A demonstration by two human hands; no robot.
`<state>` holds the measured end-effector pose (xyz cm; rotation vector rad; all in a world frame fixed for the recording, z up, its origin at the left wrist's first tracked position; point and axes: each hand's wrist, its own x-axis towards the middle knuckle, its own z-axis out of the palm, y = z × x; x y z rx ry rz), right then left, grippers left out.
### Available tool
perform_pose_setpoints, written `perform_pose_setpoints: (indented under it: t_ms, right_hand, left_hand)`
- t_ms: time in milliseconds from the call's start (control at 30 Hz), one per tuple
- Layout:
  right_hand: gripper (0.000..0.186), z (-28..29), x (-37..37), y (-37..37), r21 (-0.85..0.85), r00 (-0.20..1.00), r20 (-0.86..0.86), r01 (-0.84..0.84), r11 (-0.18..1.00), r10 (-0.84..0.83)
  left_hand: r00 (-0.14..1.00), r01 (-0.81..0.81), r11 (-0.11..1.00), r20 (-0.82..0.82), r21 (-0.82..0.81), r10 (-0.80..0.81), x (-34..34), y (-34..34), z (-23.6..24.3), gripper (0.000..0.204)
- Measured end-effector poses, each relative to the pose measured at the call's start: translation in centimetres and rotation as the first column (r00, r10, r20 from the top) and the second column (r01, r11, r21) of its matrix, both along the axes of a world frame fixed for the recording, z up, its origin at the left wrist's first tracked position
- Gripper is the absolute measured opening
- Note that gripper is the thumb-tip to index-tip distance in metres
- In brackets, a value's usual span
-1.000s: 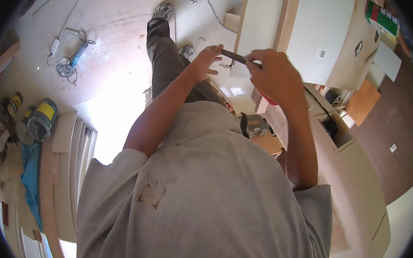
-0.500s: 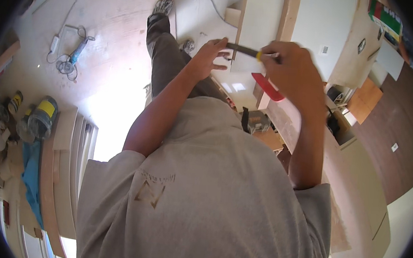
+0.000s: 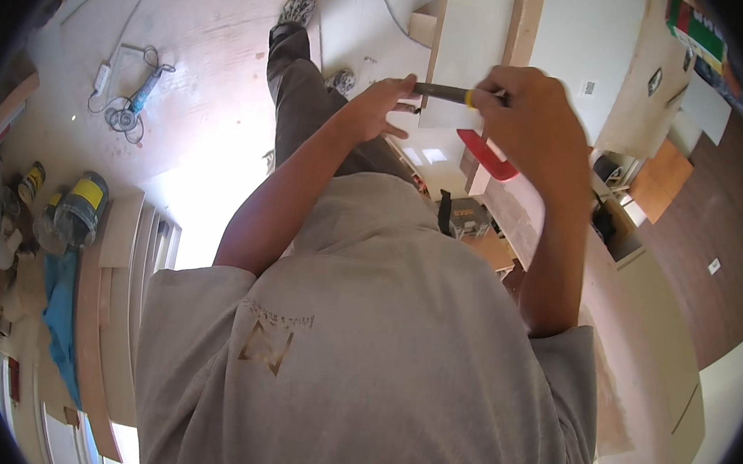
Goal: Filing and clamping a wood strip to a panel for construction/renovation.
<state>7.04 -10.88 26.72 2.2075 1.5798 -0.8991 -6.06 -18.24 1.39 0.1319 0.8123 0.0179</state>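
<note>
A dark, narrow bar with a yellow band [image 3: 444, 91] is held level between my hands, in front of my body. My left hand [image 3: 371, 110] pinches its left end with thumb and forefinger, the other fingers spread below. At the yellow-banded end, the fingers of my right hand [image 3: 533, 123] are closed round it. A red, curved piece [image 3: 486, 156] sticks out under my right hand; whether it belongs to the dark bar is hidden by the palm. The exact kind of tool cannot be made out.
A blue corded power tool [image 3: 141, 96] lies on the floor at the far left. Tubs with yellow labels [image 3: 82, 207] stand at left beside boards [image 3: 117, 247]. To the right are a pale curved counter [image 3: 642, 341], a grey case [image 3: 469, 218] and an orange-brown panel [image 3: 660, 181].
The bar and both hands have barely shifted, staying in the same hold. The whole view has moved slightly.
</note>
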Motion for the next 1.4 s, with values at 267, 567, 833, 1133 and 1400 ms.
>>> perform_pose_setpoints:
  t_ms: [267, 567, 833, 1133, 1400]
  right_hand:
    - [0.018, -5.3, -1.6, -3.6, 0.008, 0.989, 0.057, -0.14, 0.99, 0.139]
    - [0.015, 0.4, -1.7, -3.2, 0.01, 0.999, 0.038, -0.006, 1.0, 0.006]
    - [0.014, -2.6, 0.0, -2.4, 0.019, 1.0, 0.008, -0.02, 1.0, 0.02]
    - [0.018, -4.8, -0.3, -3.8, -0.074, 0.999, -0.039, -0.036, 0.997, 0.033]
    - [0.018, 1.3, 0.0, -0.3, -0.031, 1.0, -0.005, 0.031, 0.999, -0.031]
  left_hand:
    - [0.993, -0.116, 0.987, -0.01, -0.112, 0.115, 0.3, -2.5, -4.7, 0.048]
    - [0.982, -0.179, 0.984, -0.059, -0.018, 0.178, 0.9, -2.1, 1.3, 0.061]
    - [0.99, -0.118, 0.987, 0.06, -0.105, 0.125, 0.2, -1.8, -2.7, 0.06]
    - [0.987, -0.156, 0.977, 0.022, -0.148, 0.161, -0.7, -3.9, -3.3, 0.046]
    - [0.971, -0.186, 0.98, 0.143, -0.068, 0.194, 0.5, -1.2, 1.3, 0.06]
